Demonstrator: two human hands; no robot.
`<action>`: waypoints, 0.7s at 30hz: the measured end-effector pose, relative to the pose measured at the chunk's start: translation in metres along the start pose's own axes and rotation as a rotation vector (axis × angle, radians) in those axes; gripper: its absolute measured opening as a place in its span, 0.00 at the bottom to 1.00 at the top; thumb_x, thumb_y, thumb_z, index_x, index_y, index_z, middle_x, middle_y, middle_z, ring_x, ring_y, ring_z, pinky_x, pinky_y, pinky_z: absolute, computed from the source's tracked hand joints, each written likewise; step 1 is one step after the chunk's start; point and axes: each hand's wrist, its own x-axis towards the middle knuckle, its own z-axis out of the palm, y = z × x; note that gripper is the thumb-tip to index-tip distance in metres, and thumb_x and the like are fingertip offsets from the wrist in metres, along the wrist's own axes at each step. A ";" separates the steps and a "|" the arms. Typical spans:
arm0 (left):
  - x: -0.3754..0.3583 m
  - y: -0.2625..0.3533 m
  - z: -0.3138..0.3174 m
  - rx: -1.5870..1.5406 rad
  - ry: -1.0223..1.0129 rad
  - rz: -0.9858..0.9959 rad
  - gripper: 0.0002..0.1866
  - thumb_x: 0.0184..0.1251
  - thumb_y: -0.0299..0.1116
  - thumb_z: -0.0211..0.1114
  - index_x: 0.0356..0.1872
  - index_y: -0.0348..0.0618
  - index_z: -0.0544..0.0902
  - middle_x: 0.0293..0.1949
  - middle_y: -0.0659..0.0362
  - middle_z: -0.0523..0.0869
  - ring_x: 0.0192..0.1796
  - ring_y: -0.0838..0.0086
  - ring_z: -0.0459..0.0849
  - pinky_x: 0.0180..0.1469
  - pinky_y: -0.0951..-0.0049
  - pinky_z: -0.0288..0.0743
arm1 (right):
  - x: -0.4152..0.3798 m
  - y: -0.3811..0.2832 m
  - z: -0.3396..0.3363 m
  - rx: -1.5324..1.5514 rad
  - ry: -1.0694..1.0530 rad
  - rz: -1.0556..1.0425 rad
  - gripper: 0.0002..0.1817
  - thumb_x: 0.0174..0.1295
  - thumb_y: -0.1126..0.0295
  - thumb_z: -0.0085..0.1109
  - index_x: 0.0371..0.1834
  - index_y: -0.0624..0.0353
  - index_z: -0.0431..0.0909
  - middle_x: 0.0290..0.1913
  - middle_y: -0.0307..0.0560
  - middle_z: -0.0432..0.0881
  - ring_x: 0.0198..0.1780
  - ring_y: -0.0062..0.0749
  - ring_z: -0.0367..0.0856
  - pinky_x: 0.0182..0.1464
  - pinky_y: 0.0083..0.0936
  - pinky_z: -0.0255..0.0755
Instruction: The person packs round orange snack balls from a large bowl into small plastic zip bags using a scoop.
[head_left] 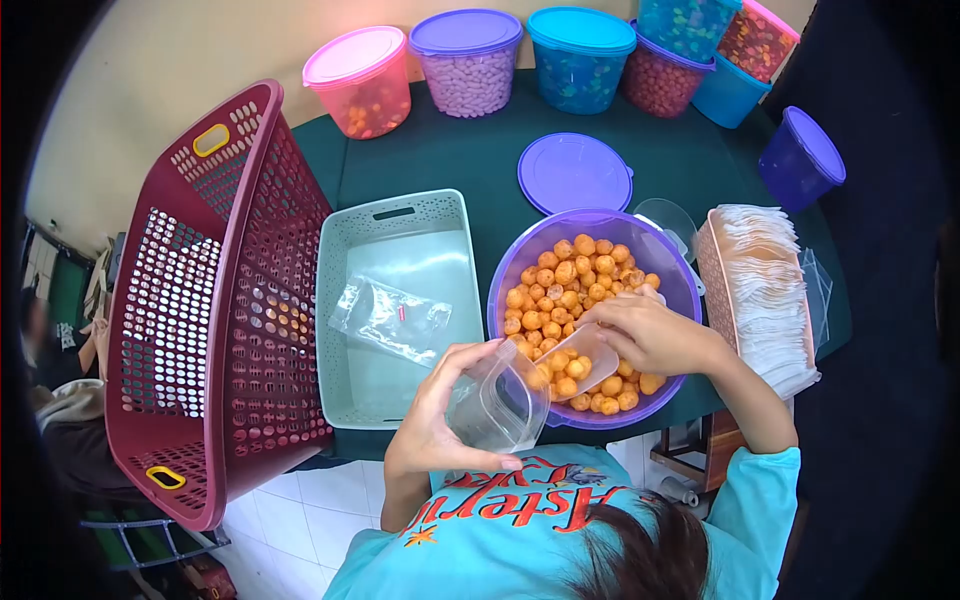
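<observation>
My left hand (pixel 425 425) is wrapped round a clear plastic container (pixel 490 415), tilted with its mouth toward the purple tub (pixel 686 275). In my right hand (pixel 655 330) is a pale translucent scoop (pixel 600 352) carrying several round orange snack balls (pixel 568 370). Its front end is at the container's mouth, above the tub's near part. Many more orange snack balls (pixel 570 290) fill much of the tub. My right fingers hide part of the scoop's handle.
A mint-green basket (pixel 395 400) holds a clear plastic bag (pixel 395 315). Left of it stands a tall maroon laundry basket (pixel 265 350). A purple lid (pixel 575 172) lies behind the tub. At right, a pink basket (pixel 735 290) holds white packets. Lidded tubs (pixel 466 65) line the back.
</observation>
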 end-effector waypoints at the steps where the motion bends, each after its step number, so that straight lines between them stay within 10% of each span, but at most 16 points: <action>1: 0.000 0.000 0.000 0.005 0.001 0.001 0.50 0.20 0.42 0.79 0.54 0.36 0.67 0.47 0.51 0.73 0.50 0.65 0.72 0.51 0.69 0.63 | 0.001 0.002 0.000 0.000 0.003 -0.004 0.11 0.57 0.71 0.44 0.42 0.59 0.72 0.36 0.50 0.77 0.44 0.42 0.73 0.51 0.37 0.55; 15: 0.019 0.014 -0.002 0.293 0.200 0.061 0.44 0.22 0.40 0.79 0.50 0.36 0.71 0.43 0.52 0.76 0.44 0.68 0.75 0.42 0.71 0.69 | 0.001 -0.016 -0.073 0.207 0.174 -0.021 0.11 0.56 0.73 0.44 0.39 0.67 0.72 0.30 0.57 0.78 0.34 0.43 0.79 0.36 0.31 0.69; 21: 0.033 0.022 0.016 0.368 0.184 0.081 0.45 0.23 0.40 0.79 0.51 0.36 0.70 0.44 0.51 0.75 0.45 0.66 0.75 0.43 0.70 0.69 | 0.013 -0.056 -0.084 -0.387 0.179 -0.096 0.09 0.54 0.72 0.49 0.35 0.61 0.77 0.27 0.48 0.78 0.32 0.34 0.75 0.39 0.28 0.62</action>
